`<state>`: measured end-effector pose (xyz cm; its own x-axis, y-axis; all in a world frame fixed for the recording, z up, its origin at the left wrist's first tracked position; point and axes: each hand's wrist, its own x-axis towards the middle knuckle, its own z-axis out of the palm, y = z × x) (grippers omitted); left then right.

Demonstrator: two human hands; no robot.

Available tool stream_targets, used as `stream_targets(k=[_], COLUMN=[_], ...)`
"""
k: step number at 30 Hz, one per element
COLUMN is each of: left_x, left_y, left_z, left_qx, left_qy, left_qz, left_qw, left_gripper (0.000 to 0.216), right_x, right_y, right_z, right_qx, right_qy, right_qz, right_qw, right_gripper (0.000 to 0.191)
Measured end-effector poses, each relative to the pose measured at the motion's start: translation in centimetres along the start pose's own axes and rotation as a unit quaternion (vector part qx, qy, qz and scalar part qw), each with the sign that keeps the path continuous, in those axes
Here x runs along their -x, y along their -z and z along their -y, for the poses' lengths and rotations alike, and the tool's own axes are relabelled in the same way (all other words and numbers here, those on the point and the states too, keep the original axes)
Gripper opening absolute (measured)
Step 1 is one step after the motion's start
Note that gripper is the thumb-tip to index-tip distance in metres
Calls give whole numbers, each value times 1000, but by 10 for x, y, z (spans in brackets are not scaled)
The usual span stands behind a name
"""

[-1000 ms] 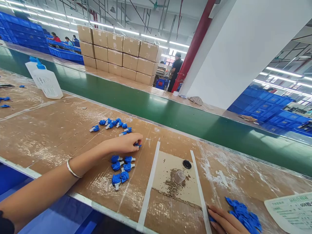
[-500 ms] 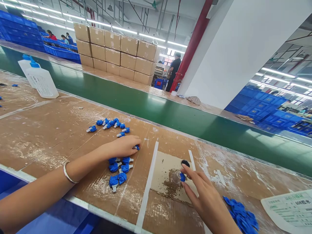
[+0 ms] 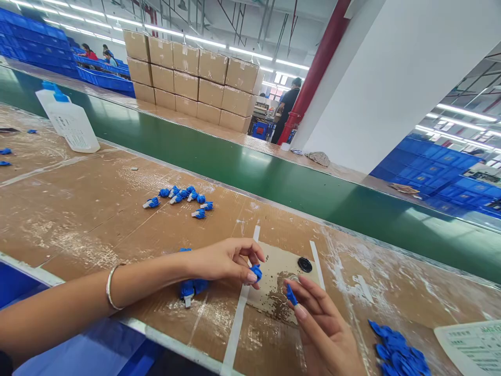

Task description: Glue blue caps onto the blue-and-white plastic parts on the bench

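My left hand [image 3: 230, 263] is closed in a pinch on a small blue bundle [image 3: 256, 271], like the clipped ones on the table; its clip is not clearly visible. Across from it, my right hand [image 3: 323, 324] pinches a blue petal-like piece [image 3: 291, 295] between thumb and fingers. Below the hands lies a beige card [image 3: 270, 256] with brown wet spots. A clear little dish [image 3: 293, 278] rests on it, partly hidden by my right fingers. Beside the dish is a black round lid [image 3: 305, 265]. More clipped blue bundles [image 3: 188, 287] lie under and near my left forearm.
Several clipped blue bundles [image 3: 178, 196] are grouped farther back. A pile of loose blue pieces [image 3: 399, 347] is at right, near a white labelled bottle [image 3: 469, 339]. Two white bottles [image 3: 80, 125] stand at left. A green conveyor belt [image 3: 219, 156] runs behind, with stacked cartons [image 3: 186, 83] beyond.
My left hand has moved right, from among the clipped bundles to the card's edge, with a blue bundle in it. My right hand has lifted its blue piece off the clear dish.
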<state>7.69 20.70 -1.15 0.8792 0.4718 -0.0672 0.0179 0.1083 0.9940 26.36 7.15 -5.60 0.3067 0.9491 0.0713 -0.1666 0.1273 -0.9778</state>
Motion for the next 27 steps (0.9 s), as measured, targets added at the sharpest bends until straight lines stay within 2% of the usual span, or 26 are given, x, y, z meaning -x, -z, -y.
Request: stream_targets(k=[4, 8, 11, 15, 18, 20, 22, 24, 25, 27], left_x=[0, 1, 1, 0, -1, -1, -1, -2, -2, -4], left_y=[-10, -15, -16, -16, -15, -14, -14, -13, -12, -7], left_z=[5, 5, 6, 8, 9, 9, 9, 10, 10, 9], left_qx=[77, 129, 134, 125, 116, 103, 80, 52, 40, 10], left_qy=[-10, 6, 1, -9, -13, -12, -3, 8, 11, 10], left_qz=[-10, 7, 4, -7, -6, -12, -23, -30, -31, -40], left_qw=[997, 992, 991, 992, 993, 995, 997, 998, 999, 999], left_gripper=[41, 44, 44, 43, 42, 42, 42, 40, 39, 37], right_x=[1, 3, 5, 10, 12, 11, 10, 9, 9, 9], right_y=[-14, -25, -32, -41, -47, -51, -55, -59, -60, -59], right_z=[-8, -10, -11, -8, -7, -8, -11, -12, -11, -7], right_qx=[-68, -79, -61, -23, 61, 179, 313, 407, 432, 462], right_qy=[2, 5, 14, 13, 53, 132, 252, 350, 374, 382], right_qz=[2, 1, 0, -47, -65, -85, -98, -77, -63, -45], right_qw=[998, 997, 998, 999, 995, 971, 911, 840, 818, 799], right_gripper=[39, 39, 38, 39, 38, 34, 32, 35, 37, 39])
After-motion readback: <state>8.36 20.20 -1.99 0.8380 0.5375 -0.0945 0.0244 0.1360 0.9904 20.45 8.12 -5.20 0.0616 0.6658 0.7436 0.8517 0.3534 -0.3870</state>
